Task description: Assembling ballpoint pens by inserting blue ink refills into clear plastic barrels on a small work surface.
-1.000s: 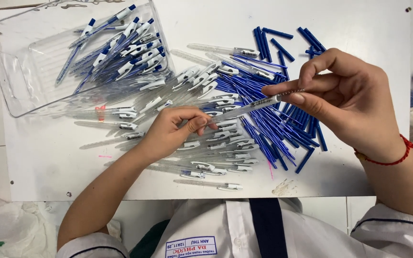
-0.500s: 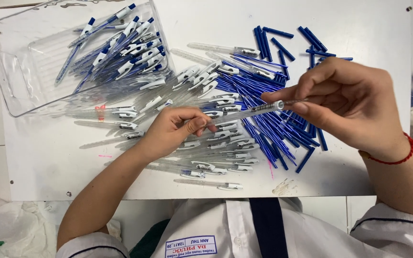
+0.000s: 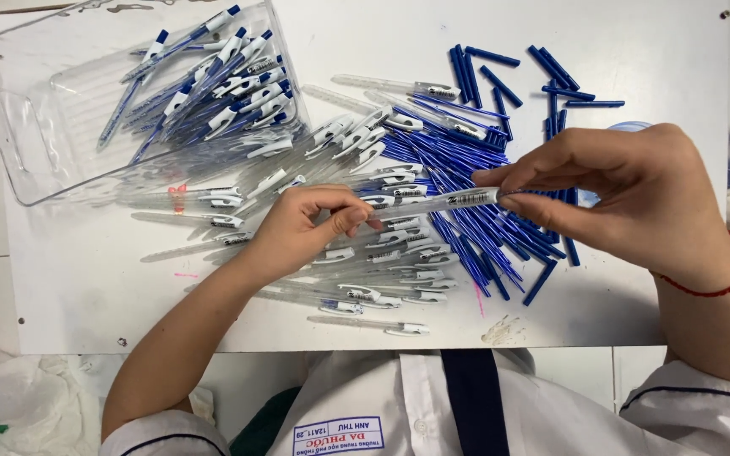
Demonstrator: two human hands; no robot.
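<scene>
While the right hand (image 3: pixel 627 198) pinches one clear pen barrel (image 3: pixel 441 203) by its end above the middle of the table (image 3: pixel 86 295), the left hand (image 3: pixel 302 228) closes its fingertips on the barrel's other end. Beneath them lie two heaps too dense to count, clear barrels (image 3: pixel 365 279) toward the near edge and blue refills (image 3: pixel 466 169) toward the far edge. One clear tray (image 3: pixel 19 127) at the far left corner holds many assembled pens (image 3: pixel 221 80).
</scene>
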